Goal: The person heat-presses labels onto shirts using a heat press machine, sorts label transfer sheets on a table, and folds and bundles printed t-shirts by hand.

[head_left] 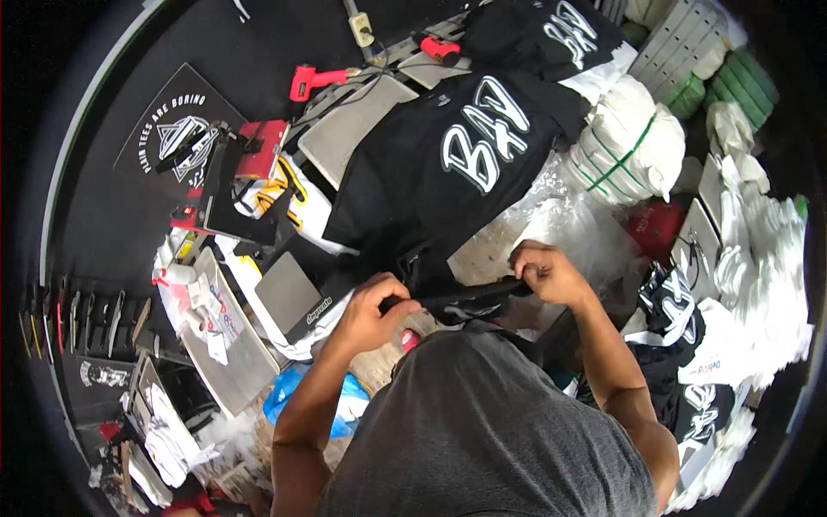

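A black cloth (465, 306) spans the gap between my two hands, in front of my chest and just beyond the upper edge of my grey shirt (482, 422); part of a pale print shows on it, too folded to make out. My left hand (370, 314) is curled, thumb against fingers, pinching one end of the cloth; my right hand (551, 274), a little farther from my body, pinches the other end between thumb and bent fingers. Just beyond them lies a black shirt (388, 185) bearing large white lettering, spread with its collar away from me; a pale grey board (353, 129) shows along its left side. A second black shirt (508, 39), similarly printed, lies farther off. To the right of the nearer shirt sits a white bundle (616, 129) bound with green strapping, with crumpled clear plastic (573, 211) on its near side. Beyond the board, toward the upper left, rests a red gun-shaped tool (308, 83). Nearer my left forearm are a dark grey panel (289, 289) and, beside the forearm itself, a blue bag (289, 392). At the far right hangs a thick mass of white fabric (758, 284).
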Tool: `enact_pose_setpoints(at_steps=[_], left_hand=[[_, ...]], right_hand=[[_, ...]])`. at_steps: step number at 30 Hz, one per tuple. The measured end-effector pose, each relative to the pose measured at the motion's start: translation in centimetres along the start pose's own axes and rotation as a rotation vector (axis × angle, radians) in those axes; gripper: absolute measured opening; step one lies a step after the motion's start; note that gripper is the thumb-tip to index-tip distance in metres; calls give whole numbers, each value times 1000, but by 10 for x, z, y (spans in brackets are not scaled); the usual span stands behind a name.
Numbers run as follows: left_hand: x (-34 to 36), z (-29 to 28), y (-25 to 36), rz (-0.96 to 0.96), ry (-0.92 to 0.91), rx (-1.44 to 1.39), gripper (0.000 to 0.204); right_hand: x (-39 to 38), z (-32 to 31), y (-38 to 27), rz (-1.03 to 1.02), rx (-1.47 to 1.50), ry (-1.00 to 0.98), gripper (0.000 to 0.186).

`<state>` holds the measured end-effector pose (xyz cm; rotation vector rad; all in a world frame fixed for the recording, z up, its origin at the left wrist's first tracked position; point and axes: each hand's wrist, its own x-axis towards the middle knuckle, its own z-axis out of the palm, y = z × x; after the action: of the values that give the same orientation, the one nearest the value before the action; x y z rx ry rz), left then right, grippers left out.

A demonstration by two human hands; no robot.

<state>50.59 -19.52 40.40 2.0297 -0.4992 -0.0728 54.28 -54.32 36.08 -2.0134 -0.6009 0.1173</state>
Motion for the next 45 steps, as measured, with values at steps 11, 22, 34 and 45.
enact_pose_setpoints(at_steps=[11,22,34,45], left_hand=[[-14,74,7,-233,-278,193,50],[-59,60,16,-457,58,-453,23],[-172,-63,75,-397,-15,-264,12],[-301,-64,-39,-536,106,74,8]], right_hand=[[50,53,-48,-95,285,-170,12],[63,79,-88,-132,178,-284,11],[73,104,-89,-376,-533,-339,31],[49,100,-125,-280,-535,-325,34]])
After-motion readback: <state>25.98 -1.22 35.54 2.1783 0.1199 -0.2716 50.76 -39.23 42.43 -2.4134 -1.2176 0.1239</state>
